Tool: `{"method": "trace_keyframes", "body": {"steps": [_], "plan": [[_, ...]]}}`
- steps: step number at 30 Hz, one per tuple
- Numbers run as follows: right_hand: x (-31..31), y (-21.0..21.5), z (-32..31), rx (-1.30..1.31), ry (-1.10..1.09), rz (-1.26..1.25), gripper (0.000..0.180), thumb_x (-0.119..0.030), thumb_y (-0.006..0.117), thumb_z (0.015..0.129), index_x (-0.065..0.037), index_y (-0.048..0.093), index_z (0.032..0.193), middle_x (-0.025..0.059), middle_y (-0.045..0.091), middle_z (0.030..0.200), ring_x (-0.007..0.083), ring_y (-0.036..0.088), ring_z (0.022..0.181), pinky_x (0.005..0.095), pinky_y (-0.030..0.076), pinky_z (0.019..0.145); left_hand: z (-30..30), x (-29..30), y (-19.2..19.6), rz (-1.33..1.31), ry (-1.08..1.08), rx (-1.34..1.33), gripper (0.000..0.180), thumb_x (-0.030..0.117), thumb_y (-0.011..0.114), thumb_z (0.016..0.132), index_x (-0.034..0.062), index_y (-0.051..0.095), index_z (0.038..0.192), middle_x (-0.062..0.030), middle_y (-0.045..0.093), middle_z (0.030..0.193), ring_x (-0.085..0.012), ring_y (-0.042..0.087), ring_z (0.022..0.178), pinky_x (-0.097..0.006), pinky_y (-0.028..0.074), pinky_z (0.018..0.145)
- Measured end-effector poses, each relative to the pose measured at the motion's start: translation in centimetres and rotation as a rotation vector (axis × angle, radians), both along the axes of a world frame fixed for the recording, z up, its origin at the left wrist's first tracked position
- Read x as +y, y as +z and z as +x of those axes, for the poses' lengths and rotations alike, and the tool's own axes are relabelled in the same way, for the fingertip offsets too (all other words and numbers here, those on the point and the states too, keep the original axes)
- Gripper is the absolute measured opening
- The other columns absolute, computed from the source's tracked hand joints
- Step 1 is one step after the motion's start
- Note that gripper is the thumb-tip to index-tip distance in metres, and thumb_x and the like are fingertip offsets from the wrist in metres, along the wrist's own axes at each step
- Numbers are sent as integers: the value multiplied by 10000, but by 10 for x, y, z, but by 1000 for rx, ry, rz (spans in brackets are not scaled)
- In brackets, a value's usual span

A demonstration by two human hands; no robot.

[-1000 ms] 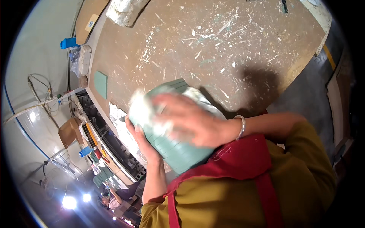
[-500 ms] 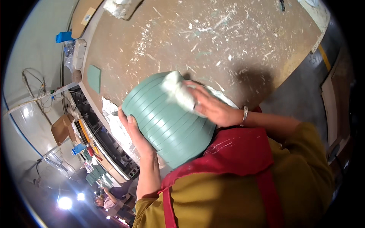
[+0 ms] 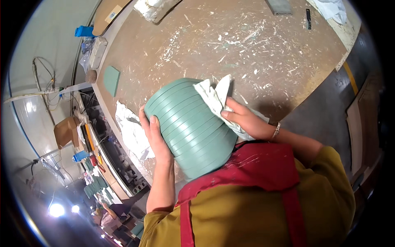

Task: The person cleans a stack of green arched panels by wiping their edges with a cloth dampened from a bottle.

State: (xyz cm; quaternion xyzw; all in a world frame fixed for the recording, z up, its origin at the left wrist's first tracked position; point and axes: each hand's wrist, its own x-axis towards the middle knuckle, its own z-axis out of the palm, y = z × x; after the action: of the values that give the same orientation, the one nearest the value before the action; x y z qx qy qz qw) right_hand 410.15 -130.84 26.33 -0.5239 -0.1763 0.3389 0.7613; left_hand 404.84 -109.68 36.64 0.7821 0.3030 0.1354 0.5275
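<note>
We see the green drum (image 3: 193, 127), ringed with dark lines, at the near edge of the table (image 3: 197, 45), its 5 o'clock side meeting the red apron (image 3: 255, 171); whether it bears on the tabletop we cannot tell. The left hand (image 3: 155, 138) grips it from 9 o'clock, spread wide, thumb on the ringed side. The right hand (image 3: 251, 121) pinches a white cloth (image 3: 218, 101) between thumb and fingers, closed on it, the cloth touching the drum at 2 o'clock.

Around the drum we find brown tabletop, scuffed and flecked with white. A white sheet (image 3: 131, 129) lies at 9 o'clock, a flat green piece (image 3: 111, 81) at 10, a wrapped block (image 3: 154, 9) at 11 and a grey block (image 3: 279, 7) at 1.

Beyond, we see grey floor (image 3: 304, 119) at 3 o'clock with a yellow line (image 3: 351, 78), a cardboard box (image 3: 67, 131) at 9, a pale wall (image 3: 49, 33) at 10, and, toward 8, a bright lamp (image 3: 56, 210) and a co-worker (image 3: 109, 218).
</note>
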Motion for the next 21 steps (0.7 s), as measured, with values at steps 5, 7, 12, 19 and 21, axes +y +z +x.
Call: {"method": "trace_keyframes", "body": {"steps": [5, 7, 12, 19, 21], "plan": [[-13, -30, -13, -211, -129, -202, 446, -131, 501, 986, 22, 405, 1394, 153, 476, 1326, 236, 450, 1250, 349, 348, 1059, 0, -1, -1, -14, -24, -21, 593, 426, 471, 963, 49, 362, 1408, -136, 432, 1320, -240, 424, 1198, -364, 330, 1044], [-12, -7, -8, 46, -60, -125, 434, -124, 499, 982, 22, 416, 1382, 164, 478, 1318, 253, 454, 1246, 354, 349, 1055, -2, 1, -2, -33, -25, -26, 598, 427, 476, 962, 48, 360, 1410, -138, 428, 1330, -244, 420, 1209, -367, 326, 1050], [-11, -28, -20, -274, -127, -283, 432, -82, 514, 953, 20, 428, 1365, 190, 479, 1313, 313, 443, 1263, 369, 341, 1063, -2, 5, -7, -7, -1, -27, 609, 412, 478, 975, 43, 345, 1441, -150, 407, 1385, -261, 396, 1270, -368, 301, 1088], [-18, 46, 42, -201, -273, -270, 483, -115, 632, 902, 22, 487, 1342, 176, 488, 1375, 257, 494, 1249, 338, 390, 1030, -9, 28, -22, -299, 49, -212, 500, 401, 292, 1047, 56, 448, 1374, -137, 518, 1272, -227, 487, 1161, -352, 372, 1035], [-4, 94, 53, -685, -133, -308, 453, -158, 647, 896, 12, 526, 1298, 183, 472, 1394, 308, 477, 1278, 385, 392, 1043, -10, 25, -23, -395, 113, -250, 488, 396, 289, 1050, 55, 458, 1355, -124, 523, 1256, -215, 492, 1147, -346, 384, 1022]]}}
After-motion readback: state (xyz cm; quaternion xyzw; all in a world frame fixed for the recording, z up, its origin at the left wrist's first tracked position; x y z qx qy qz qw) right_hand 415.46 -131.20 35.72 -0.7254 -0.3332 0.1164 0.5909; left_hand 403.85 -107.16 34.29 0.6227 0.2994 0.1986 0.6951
